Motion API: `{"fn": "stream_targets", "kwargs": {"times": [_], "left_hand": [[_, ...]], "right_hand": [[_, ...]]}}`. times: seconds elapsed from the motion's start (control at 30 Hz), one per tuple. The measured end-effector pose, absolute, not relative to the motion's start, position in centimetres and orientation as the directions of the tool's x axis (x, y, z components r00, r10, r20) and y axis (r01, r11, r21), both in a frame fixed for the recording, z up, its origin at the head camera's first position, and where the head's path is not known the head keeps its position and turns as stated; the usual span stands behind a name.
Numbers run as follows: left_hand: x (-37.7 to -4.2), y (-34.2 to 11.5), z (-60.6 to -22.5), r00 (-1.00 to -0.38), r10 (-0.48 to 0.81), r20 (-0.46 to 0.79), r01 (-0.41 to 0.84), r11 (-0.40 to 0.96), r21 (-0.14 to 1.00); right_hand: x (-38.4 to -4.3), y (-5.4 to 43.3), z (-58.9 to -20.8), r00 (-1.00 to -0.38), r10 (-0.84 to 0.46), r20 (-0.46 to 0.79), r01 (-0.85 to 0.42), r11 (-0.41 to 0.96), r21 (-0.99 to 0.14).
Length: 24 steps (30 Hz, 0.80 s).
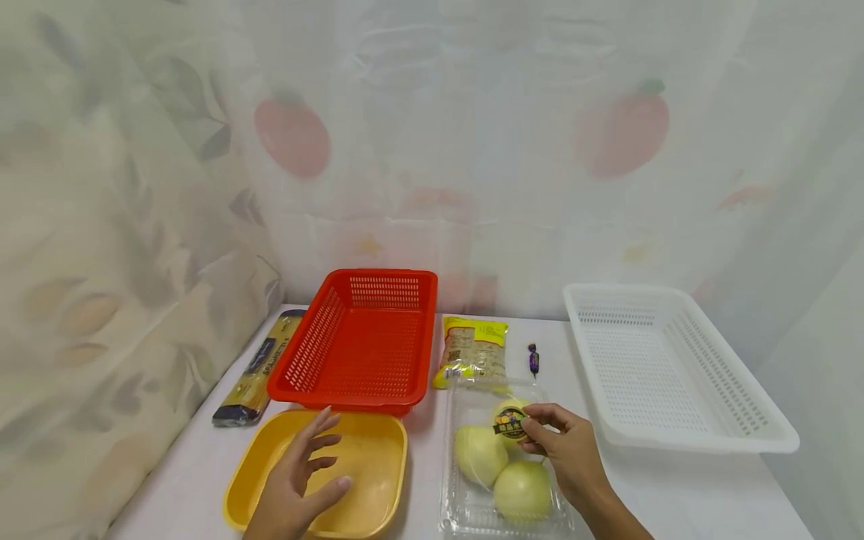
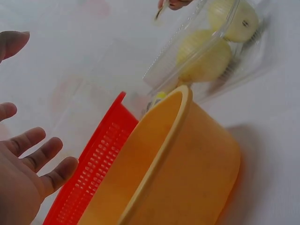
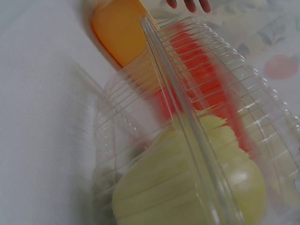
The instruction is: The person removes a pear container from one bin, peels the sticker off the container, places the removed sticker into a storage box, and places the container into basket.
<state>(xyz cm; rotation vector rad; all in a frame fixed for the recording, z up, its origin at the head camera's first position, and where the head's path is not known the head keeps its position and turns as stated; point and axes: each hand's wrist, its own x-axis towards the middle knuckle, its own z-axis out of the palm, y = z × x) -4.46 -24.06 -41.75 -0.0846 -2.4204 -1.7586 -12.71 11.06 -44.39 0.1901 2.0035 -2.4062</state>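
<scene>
The right hand (image 1: 565, 448) pinches a round label (image 1: 510, 424), seemingly loose from the clear container (image 1: 471, 405) of pale produce (image 1: 523, 491) beneath, and any sticky backing could make it fold onto those fingers, while the left hand (image 1: 292, 480) holds its fingers spread over the yellow basin (image 1: 370, 465).

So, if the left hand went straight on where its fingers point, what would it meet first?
Probably the red basket, just beyond the yellow basin; depth is unclear, so the left hand might pass above it.
</scene>
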Motion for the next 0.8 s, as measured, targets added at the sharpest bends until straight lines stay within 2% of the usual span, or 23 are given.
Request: {"fn": "stream_targets", "kwargs": {"times": [0.3, 0.8], "left_hand": [[-3.8, -25.4, -41.8, -0.978, -0.033, 0.205, 0.18, 0.36, 0.915], [-3.3, -27.9, -42.6, -0.932, -0.112, 0.344, 0.263, 0.443, 0.857]], "right_hand": [[-12.6, 11.1, -44.3, -0.993, 0.073, -0.092, 0.077, -0.185, -0.98], [-12.6, 11.3, -44.4, -0.995, 0.061, -0.075, 0.062, -0.199, -0.978]]}}
